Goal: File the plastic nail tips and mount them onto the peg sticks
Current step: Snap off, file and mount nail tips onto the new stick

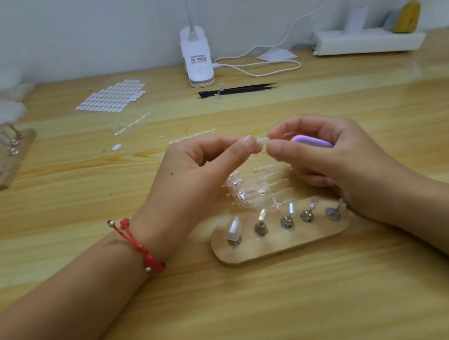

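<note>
Above the wood-grain table (232,319), the left hand (204,166) pinches one end of a clear, glossy, curved plastic tip (262,140). The right hand (326,160), at the tip's 3 o'clock, pinches the other end, with a pink-and-lilac file (312,140) tucked under its curled fingers. At 6 o'clock lies an oval wooden block (280,244) bearing five metal pegs (260,228).

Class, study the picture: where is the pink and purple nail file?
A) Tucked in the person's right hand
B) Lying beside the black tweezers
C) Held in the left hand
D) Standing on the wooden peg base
A: the nail file sits tucked under the fingers of the right hand, which also pinches the clear nail tip together with the left hand.
</note>
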